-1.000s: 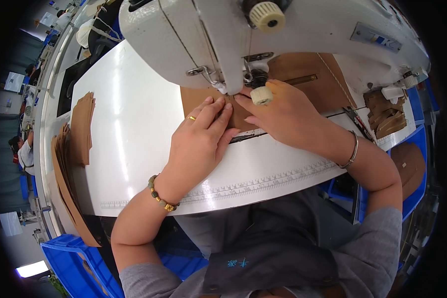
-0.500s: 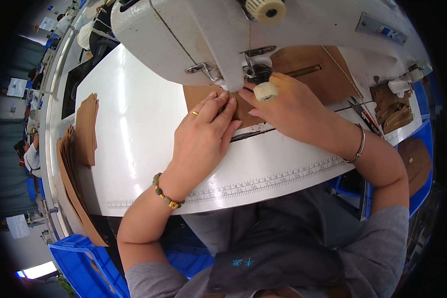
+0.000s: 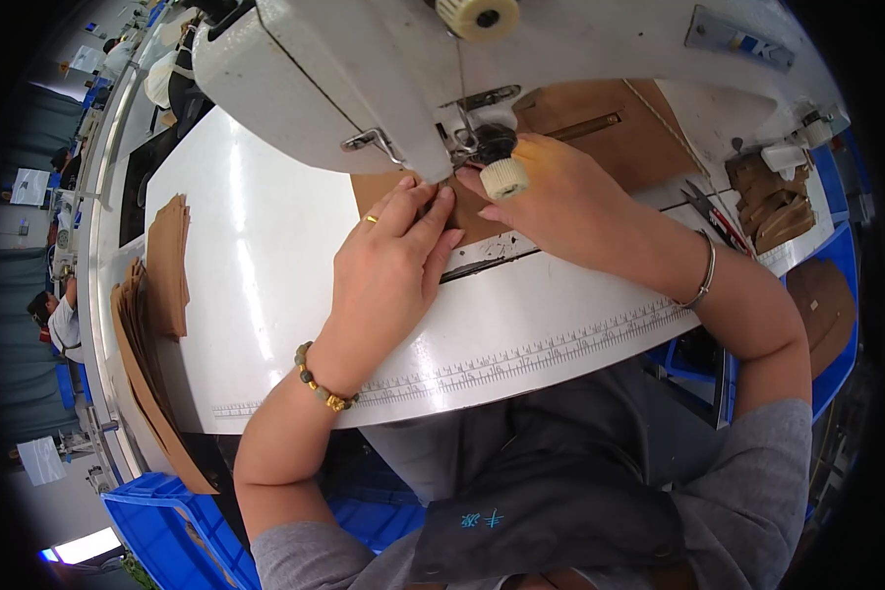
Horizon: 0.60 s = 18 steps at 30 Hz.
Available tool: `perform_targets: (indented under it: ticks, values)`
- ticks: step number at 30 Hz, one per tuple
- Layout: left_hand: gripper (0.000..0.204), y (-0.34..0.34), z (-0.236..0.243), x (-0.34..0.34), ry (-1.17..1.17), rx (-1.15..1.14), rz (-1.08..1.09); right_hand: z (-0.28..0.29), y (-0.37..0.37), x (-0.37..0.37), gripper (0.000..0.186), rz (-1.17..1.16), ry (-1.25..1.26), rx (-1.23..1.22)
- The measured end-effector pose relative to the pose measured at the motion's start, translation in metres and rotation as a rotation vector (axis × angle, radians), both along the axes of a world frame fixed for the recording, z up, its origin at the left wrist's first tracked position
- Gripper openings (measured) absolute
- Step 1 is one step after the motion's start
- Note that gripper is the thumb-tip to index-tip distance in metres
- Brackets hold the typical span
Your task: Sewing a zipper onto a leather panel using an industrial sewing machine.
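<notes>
A brown sheet, leather-like, lies under the needle area of a white sewing machine. My left hand rests on its near left part, fingers stretched out and pressing down beside the presser foot, thumb apart. From the right, my right hand reaches in over the sheet. Its index fingertip is close to the needle area and its thumb is spread apart from it; a cream knob and the hand itself hide the other fingers. Thread runs down toward the needle, whose tip I cannot make out.
Red-handled snips lie right of my right hand, near small brown pieces. Stacked brown pieces sit at the table's left side. A printed ruler follows the front edge. Blue bins stand below the table.
The view has shifted slightly, so machine and hands appear farther left and a little higher. Both hands stay on the sheet by the presser foot, with only slight finger movement.
</notes>
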<state>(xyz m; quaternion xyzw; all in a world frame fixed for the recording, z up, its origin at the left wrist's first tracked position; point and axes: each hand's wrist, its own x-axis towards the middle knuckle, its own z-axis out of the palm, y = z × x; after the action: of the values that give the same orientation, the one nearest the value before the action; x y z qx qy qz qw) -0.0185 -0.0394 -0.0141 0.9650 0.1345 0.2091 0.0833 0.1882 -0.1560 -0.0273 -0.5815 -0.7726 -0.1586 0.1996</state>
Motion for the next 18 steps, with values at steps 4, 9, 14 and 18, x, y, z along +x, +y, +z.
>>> perform_targets:
  ticks: [4, 9, 14, 18]
  values:
    - [0.032, 0.0003, -0.0001, 0.0005, 0.015, -0.002, 0.002, 0.0, 0.0001, 0.0015, 0.039, 0.017, 0.014, 0.004]
    - [0.032, -0.0002, 0.0012, 0.0002, 0.009, -0.003, 0.005, 0.001, 0.0009, 0.0009, 0.039, 0.012, 0.006, 0.003]
    - [0.032, -0.0015, 0.0005, -0.0006, 0.007, -0.011, 0.016, -0.0001, -0.0015, 0.001, 0.04, 0.025, 0.002, 0.005]
    - [0.031, 0.0005, -0.0003, 0.0, 0.003, 0.0, 0.008, 0.002, 0.0021, 0.0005, 0.039, 0.014, -0.02, 0.01]
